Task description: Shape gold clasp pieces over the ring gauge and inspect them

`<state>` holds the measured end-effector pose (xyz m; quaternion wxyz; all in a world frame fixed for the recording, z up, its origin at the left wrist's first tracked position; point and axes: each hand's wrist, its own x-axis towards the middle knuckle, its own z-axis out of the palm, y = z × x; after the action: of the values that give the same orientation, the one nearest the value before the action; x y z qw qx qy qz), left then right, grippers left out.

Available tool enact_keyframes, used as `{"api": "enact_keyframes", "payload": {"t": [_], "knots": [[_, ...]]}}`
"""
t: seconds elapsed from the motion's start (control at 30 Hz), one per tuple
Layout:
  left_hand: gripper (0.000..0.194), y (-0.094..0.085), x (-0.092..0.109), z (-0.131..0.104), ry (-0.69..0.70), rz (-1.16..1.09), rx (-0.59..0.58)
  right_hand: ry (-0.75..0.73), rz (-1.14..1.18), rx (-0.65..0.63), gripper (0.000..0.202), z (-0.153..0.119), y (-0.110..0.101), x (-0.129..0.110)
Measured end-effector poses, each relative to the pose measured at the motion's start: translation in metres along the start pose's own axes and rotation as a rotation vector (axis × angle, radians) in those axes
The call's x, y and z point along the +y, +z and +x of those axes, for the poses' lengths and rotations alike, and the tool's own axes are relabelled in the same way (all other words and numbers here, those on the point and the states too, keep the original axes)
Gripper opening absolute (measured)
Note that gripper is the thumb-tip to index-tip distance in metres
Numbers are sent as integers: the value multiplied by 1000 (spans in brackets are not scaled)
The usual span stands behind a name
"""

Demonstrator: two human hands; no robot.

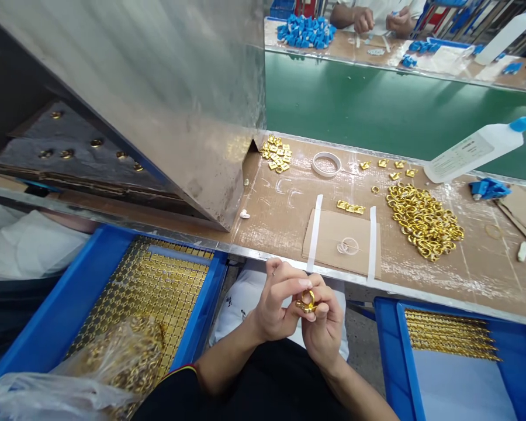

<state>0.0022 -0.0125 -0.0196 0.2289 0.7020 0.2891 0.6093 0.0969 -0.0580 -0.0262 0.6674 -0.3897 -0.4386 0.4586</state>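
Between my two hands, just off the bench's front edge, a gold ring [310, 306] is pinched. My left hand [277, 303] grips it from the left with thumb and fingertips, the index finger along its top. My right hand [325, 328] closes on it from the right. Fingers hide part of the ring and its lower flat portion. Beyond the hands, a cardboard pad [333, 257] is taped down on the bench, with clear plastic loops [348, 246] on it. A short row of gold pieces [350, 207] sits at the pad's far edge.
Gold rings are heaped [425, 222] on the right. Square-topped gold pieces [277, 153] lie beside a metal hood [193, 105]. A tape roll [326, 164] and white bottle [473, 152] stand farther back. Blue trays [208, 304] flank me, beyond a green belt [377, 88] a co-worker's hands [363, 20] show.
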Motion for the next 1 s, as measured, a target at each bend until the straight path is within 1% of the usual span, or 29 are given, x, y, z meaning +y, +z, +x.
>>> {"api": "enact_keyframes", "payload": {"t": [0.1,0.2,0.43,0.67,0.87,1.0], "knots": [[24,-4,3,2,4,66,-45,-5,1,-13,33,-1,1,1],[20,-7,6,4,7,130,-76,-32,-40,4,36,0,2,0],[20,-6,8,5,2,139,-69,-34,-31,34,37,-1,5,0],[18,-3,7,3,-1,138,-77,7,-88,45,49,-5,2,3],[19,-3,8,4,10,140,-96,-3,-55,92,42,-4,6,2],[19,-1,8,2,10,143,-95,-21,-63,110,41,-5,6,3]]}}
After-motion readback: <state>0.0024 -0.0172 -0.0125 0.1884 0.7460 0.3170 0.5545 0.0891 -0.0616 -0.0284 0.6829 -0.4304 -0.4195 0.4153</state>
